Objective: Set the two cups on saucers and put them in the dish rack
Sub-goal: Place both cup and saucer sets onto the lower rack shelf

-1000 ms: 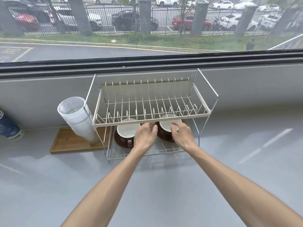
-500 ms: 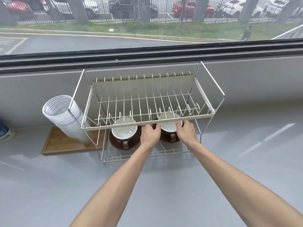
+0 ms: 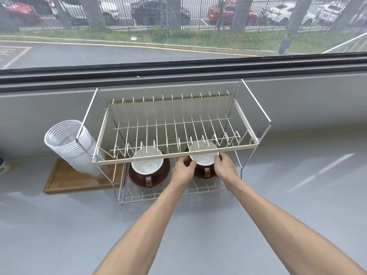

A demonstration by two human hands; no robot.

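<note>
**Both hands on the right cup in the rack's lower tier**

The left hand (image 3: 183, 171) and right hand (image 3: 224, 167) curl around opposite sides of the right cup (image 3: 203, 157), which sits on its brown saucer (image 3: 206, 174) on the lower shelf of the dish rack (image 3: 264, 124). Just beside it to the left, apart, the left cup (image 3: 147, 165) rests on its own saucer (image 3: 164, 176). The upper shelf carries nothing. Stacked clear plastic cups (image 3: 67, 143) lean beside the rack over a wooden tray (image 3: 65, 180).

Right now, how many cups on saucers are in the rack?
2, both on the lower tier: left brown white-lined ceramic cup; right brown white-lined ceramic cup, between both hands. None visible elsewhere.
</note>
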